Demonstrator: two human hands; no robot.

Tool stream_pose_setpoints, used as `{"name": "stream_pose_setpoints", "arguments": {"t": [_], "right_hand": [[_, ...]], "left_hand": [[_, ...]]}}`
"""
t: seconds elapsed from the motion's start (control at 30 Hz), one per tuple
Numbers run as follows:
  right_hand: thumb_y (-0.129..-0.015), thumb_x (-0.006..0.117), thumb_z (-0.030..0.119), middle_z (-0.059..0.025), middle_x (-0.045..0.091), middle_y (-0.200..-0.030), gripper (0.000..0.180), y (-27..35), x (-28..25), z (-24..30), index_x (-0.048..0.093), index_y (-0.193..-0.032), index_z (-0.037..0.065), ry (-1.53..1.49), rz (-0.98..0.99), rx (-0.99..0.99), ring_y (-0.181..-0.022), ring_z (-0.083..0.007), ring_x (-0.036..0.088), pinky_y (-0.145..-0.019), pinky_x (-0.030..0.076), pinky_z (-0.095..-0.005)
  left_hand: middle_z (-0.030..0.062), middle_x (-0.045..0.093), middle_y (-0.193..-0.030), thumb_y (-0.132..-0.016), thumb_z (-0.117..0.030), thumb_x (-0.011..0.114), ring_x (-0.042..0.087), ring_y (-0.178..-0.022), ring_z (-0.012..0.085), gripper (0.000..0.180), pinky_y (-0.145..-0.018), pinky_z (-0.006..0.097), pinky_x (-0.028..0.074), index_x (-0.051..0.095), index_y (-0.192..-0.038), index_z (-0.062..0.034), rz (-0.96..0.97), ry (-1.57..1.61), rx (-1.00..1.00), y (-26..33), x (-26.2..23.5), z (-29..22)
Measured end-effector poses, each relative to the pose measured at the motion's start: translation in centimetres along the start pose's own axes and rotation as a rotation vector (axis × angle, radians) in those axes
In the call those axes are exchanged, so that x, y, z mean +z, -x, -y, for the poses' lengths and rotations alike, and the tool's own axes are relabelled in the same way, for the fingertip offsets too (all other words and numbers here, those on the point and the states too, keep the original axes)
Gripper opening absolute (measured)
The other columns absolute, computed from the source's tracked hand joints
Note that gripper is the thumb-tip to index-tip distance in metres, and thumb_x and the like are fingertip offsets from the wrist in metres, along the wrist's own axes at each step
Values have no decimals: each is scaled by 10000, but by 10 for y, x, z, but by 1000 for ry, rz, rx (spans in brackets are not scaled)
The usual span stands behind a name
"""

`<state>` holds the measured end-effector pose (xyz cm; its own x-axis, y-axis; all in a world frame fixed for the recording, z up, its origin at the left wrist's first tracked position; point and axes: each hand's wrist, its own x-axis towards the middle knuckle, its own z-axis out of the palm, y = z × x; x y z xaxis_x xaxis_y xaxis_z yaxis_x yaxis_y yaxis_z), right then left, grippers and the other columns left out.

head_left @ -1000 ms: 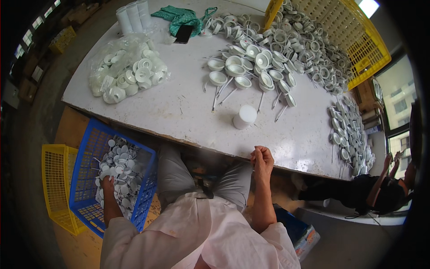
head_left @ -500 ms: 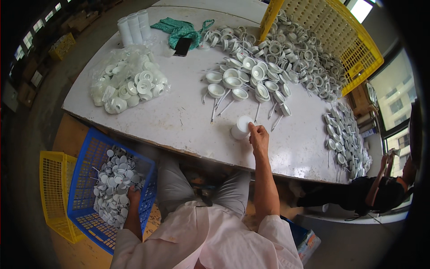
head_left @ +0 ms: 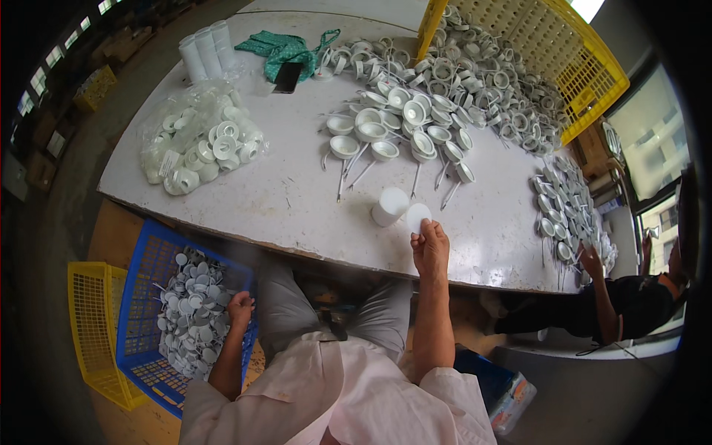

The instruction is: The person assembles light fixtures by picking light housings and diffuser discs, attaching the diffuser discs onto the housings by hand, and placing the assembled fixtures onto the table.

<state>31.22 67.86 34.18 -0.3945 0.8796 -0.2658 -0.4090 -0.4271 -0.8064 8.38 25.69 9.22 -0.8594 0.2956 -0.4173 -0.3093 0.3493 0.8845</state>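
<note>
Right hand point(head_left: 420, 228): pinching white disc point(head_left: 417, 216), partly hidden by fingers
Left hand point(head_left: 239, 310): over blue crate point(head_left: 146, 267); cannot tell its grip

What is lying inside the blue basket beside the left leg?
The blue basket holds a heap of white round pieces; the left hand is at the basket's right side. Whatever lies beneath the top pieces is covered and cannot be seen.
</note>
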Motion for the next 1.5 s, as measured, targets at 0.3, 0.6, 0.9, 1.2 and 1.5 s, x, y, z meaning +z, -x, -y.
{"name": "stream_pose_setpoints", "arguments": {"t": [0.3,0.6,0.9,1.2,1.5], "right_hand": [[-832,643,73,-4,578,-755,82,29,-39,11,562,-845,63,223,-68,-153,-585,-72,483,-553,387,-200],[-829,667,183,-36,574,-743,190,24,-158,60,597,-783,13,727,-651,-720,-705,-136,521,-671,424,-275],[-779,675,275,-174,605,-798,318,-33,-234,102,627,-787,-39,1115,-761,-646,-726,-306,581,-681,448,-417],[-759,613,276,-191,602,-712,299,-40,-191,88,644,-768,-22,1289,-784,-616,-716,-344,576,-682,437,-453],[-774,612,266,-203,628,-711,296,-28,-157,57,640,-772,-28,1284,-570,-569,-695,-339,587,-697,442,-443]], "left_hand": [[105,617,-1024,-883,-14,471,645,-901,214,219,-665,258,517,569,-1074,28,243,-20,138,24,59,-60],[129,623,-1082,-896,-4,463,651,-899,217,210,-655,250,518,560,-1079,32,335,-66,222,35,77,-82],[120,641,-1038,-875,6,468,658,-892,210,211,-662,258,522,587,-1047,34,374,-74,271,44,93,-85],[113,637,-1073,-890,-16,485,649,-930,205,208,-689,268,523,584,-1068,26,426,-48,236,63,99,-96],[125,636,-1096,-891,-33,502,647,-938,179,220,-721,262,524,591,-1087,16,647,-3,273,106,150,-155]]}}
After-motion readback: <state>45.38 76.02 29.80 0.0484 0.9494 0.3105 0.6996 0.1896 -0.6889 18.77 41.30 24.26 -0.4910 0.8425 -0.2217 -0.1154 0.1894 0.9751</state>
